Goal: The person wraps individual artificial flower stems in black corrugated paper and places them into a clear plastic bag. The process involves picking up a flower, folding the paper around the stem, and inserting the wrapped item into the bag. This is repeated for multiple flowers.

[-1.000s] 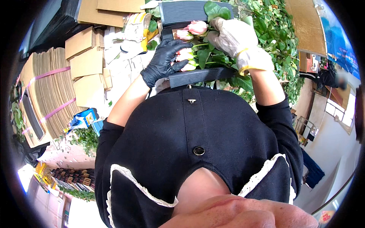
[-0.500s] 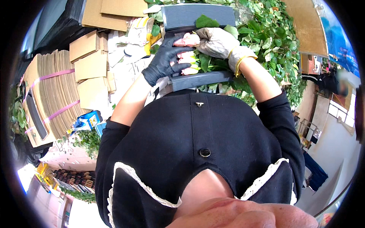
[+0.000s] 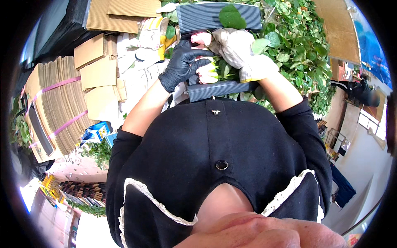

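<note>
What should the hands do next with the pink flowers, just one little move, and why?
Probably nudge the lower pink rose up level with the upper pink rose. The left hand, in a black glove, rests its fingers on the blooms, while the right hand, in a pale glove, grips the leafy stems. Both sit on grey corrugated sheet, and the two heads look uneven.
</note>
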Motion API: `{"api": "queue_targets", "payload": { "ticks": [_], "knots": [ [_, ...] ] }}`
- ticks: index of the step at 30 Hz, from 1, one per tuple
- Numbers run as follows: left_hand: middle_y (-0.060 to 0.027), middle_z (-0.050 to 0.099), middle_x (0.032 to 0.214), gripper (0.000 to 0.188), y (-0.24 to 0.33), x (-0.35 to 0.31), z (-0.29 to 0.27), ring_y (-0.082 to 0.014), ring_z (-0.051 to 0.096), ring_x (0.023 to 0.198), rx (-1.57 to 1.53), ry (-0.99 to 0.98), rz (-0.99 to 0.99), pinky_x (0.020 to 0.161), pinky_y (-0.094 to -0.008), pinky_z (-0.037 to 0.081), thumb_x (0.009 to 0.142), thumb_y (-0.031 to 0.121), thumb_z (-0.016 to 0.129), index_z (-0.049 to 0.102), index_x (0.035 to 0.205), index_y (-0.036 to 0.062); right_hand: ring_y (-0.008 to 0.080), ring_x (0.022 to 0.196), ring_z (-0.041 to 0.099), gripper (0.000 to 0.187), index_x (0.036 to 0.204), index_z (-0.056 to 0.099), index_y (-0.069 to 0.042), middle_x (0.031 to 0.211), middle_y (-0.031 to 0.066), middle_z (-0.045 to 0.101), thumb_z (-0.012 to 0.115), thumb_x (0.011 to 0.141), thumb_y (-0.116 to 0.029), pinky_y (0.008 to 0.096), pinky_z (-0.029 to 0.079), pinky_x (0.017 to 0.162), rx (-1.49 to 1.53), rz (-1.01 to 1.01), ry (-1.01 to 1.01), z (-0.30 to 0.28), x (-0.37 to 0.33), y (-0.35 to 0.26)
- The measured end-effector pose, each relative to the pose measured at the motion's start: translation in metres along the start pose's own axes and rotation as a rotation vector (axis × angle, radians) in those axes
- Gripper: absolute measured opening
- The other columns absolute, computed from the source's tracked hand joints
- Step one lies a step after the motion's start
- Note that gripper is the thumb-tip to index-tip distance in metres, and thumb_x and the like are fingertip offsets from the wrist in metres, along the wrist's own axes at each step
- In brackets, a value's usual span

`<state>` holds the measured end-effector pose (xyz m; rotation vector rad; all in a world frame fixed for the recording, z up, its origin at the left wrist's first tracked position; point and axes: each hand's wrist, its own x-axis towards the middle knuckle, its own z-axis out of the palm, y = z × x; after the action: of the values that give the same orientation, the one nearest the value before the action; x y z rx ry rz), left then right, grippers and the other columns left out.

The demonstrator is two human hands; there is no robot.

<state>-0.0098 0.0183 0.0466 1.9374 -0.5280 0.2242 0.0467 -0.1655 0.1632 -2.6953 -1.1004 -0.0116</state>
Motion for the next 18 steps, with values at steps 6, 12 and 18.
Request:
{"api": "queue_targets", "payload": {
  "ticks": [6, 12, 18],
  "knots": [
    [-0.0057, 0.063, 0.082, 0.039, 0.001, -0.002, 0.000, -0.0238, 0.054, 0.078, -0.033, 0.067, 0.008, 0.076, -0.0359, 0.044, 0.078, 0.030, 0.080, 0.069, 0.111, 0.0128, 0.0313, 0.065, 0.066, 0.022, 0.088, 0.066, -0.012, 0.073, 0.0130, 0.066, 0.064, 0.087, -0.033, 0.0420, 0.052, 0.058, -0.019, -0.005, 0.109, 0.021, -0.008, 0.016],
    [-0.0073, 0.065, 0.079, 0.037, 0.004, 0.006, -0.003, -0.0239, 0.056, 0.072, -0.057, 0.017, 0.024, 0.068, -0.0363, 0.046, 0.075, 0.029, 0.082, 0.072, 0.105, 0.0109, 0.0308, 0.066, 0.067, 0.015, 0.086, 0.062, -0.010, 0.074, 0.0131, 0.066, 0.059, 0.087, -0.024, 0.0419, 0.053, 0.058, -0.029, -0.035, -0.012, 0.006, -0.005, 0.010],
    [-0.0083, 0.061, 0.091, 0.042, 0.019, -0.001, 0.001, -0.0269, 0.054, 0.088, 0.314, 0.015, -0.074, 0.076, -0.0402, 0.044, 0.073, 0.034, 0.081, 0.072, 0.110, 0.0174, 0.0292, 0.068, 0.068, 0.014, 0.090, 0.057, -0.005, 0.075, 0.0146, 0.065, 0.056, 0.085, -0.018, 0.0391, 0.053, 0.057, -0.225, -0.150, 0.042, 0.019, -0.006, 0.009]
  ]
}}
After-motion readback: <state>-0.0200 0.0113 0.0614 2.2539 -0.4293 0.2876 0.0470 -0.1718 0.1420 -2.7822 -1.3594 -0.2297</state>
